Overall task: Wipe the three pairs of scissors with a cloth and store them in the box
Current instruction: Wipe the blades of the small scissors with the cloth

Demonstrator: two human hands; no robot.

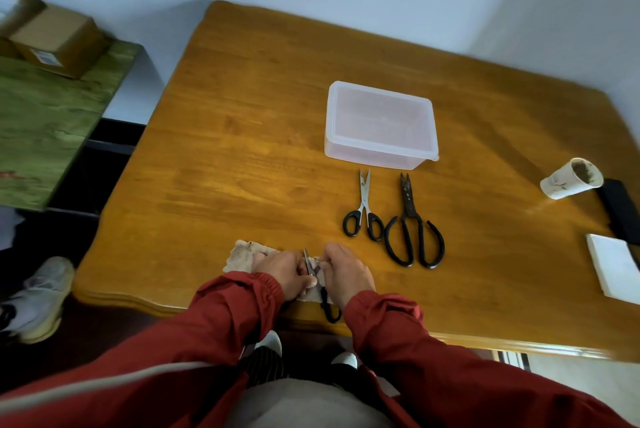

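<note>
Down at the six o'clock edge of the worktop (242, 150), the left hand (280, 271) curls its fingers round the cloth (242, 254) against the blade of the small scissors (325, 301), which the right hand (346, 275) grips with curled fingers. At one o'clock from the hands lie the silver scissors (363, 206), the black shears (412, 216) just beside them at three o'clock, and the lidded box (381, 122) at twelve o'clock of that pair
</note>
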